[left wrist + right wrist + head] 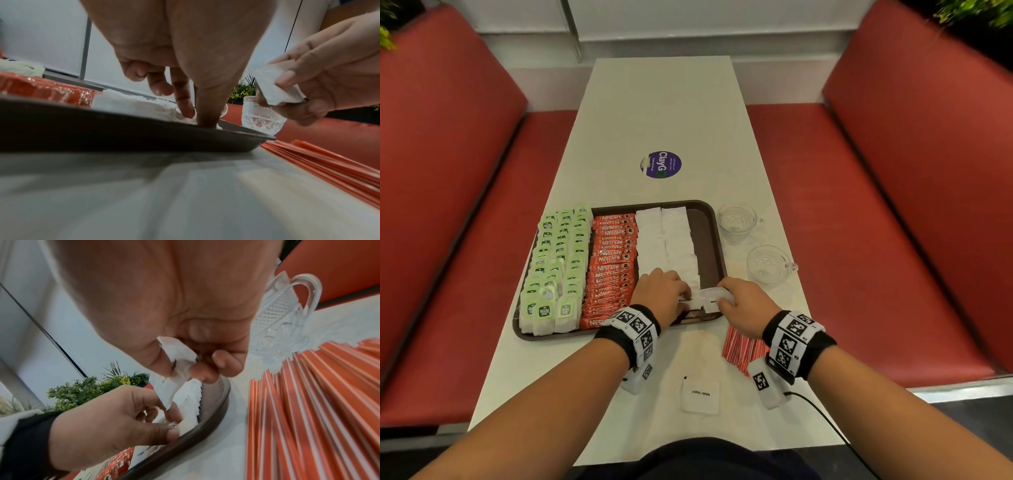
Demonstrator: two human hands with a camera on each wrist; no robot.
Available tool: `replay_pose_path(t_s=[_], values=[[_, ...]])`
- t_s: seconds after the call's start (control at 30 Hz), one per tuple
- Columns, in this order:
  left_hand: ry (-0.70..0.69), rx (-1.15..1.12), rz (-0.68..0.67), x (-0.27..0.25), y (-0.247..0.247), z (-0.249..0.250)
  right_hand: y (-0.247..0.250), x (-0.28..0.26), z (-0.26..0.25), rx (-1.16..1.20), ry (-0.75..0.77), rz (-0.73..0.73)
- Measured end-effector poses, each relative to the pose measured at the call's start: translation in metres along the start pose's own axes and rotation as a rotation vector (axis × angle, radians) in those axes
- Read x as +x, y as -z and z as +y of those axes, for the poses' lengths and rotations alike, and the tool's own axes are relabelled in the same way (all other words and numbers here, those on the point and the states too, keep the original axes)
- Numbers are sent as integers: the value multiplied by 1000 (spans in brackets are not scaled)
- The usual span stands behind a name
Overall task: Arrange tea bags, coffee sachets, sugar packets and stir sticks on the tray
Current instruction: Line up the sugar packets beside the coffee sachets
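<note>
Nearest us, short of the tray, one sugar packet lies loose and the stir sticks wait by its near right corner. At the tray's near edge our left hand presses straight fingers on the white row; our right hand pinches a held packet. We should slide it flat, overlapping evenly. Beyond, sachets and tea bags fill the tray's left.

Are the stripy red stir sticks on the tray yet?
No, the stir sticks lie on the table, outside the tray, near its right corner and beside the right hand.
</note>
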State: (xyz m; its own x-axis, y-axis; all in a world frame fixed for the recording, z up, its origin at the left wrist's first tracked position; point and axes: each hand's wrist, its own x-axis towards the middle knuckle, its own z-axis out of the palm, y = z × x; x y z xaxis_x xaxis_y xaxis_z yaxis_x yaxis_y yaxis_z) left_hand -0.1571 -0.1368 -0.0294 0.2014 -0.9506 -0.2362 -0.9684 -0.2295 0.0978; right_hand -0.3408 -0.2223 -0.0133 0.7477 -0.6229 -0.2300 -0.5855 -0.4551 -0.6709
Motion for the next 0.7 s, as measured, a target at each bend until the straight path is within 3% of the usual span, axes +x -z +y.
replay_pose_path(t_s=[0.2,0.3,0.47,0.7], values=[[-82,-266,3,-7,15,2,-2,6,-5,-5,37,-3],[-57,-403,30,-13,23,2,-5,11,-12,5,66,-16],[76,-378,87,-14,15,-19,-3,22,-19,55,-26,23],[122,-262,-15,-11,-8,-15,-8,34,-21,-130,-104,-171]])
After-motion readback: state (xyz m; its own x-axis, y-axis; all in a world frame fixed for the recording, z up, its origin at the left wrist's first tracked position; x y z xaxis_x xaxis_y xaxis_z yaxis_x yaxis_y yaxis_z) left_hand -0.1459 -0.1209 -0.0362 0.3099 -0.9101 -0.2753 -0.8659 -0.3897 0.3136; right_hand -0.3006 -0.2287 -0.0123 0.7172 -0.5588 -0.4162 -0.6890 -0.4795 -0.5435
